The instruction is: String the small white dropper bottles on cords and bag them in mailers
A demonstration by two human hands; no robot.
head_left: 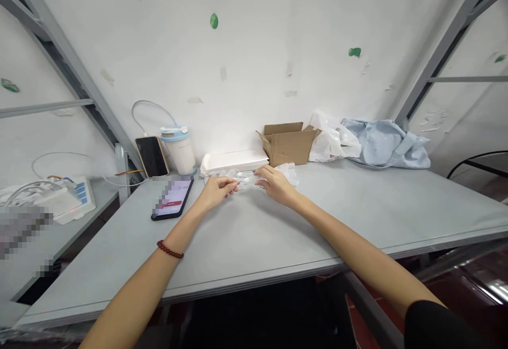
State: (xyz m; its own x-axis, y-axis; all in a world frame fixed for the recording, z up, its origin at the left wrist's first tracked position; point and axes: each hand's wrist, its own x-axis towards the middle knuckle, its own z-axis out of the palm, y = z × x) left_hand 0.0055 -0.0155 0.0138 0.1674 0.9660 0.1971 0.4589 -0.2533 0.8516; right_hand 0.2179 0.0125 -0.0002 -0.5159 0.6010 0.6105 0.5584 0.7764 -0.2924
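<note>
A white wall (254, 84) rises behind the gray desk (357, 211), marked with green patches (214, 20) and torn bits of tape (196, 100). Slanting in view, gray metal posts (77, 63) frame it on both sides, each joined by a crossbar (468, 79). Another gray tabletop (106, 193) adjoins at left. Below, reddish floor (359, 317) shows in shadow.

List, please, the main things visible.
Flat table: 1, grey, centre
Blue-lidded cup: 1, white, left rear
Upright phone: 1, black screen, beside cup
Flat phone: 1, black edge, before cup
Open cardboard box: 1, brown, rear
Flat stack: 1, white, box's left
Plastic bag: 1, white, box's right
Crumpled bundle: 1, pale blue, right
Plastic pieces: count unclear, whitish, at hands
Power strip: 1, white, far left
Beaded bracelet: 1, red, left wrist
Left hand, right hand: 2, bare, centre
</note>
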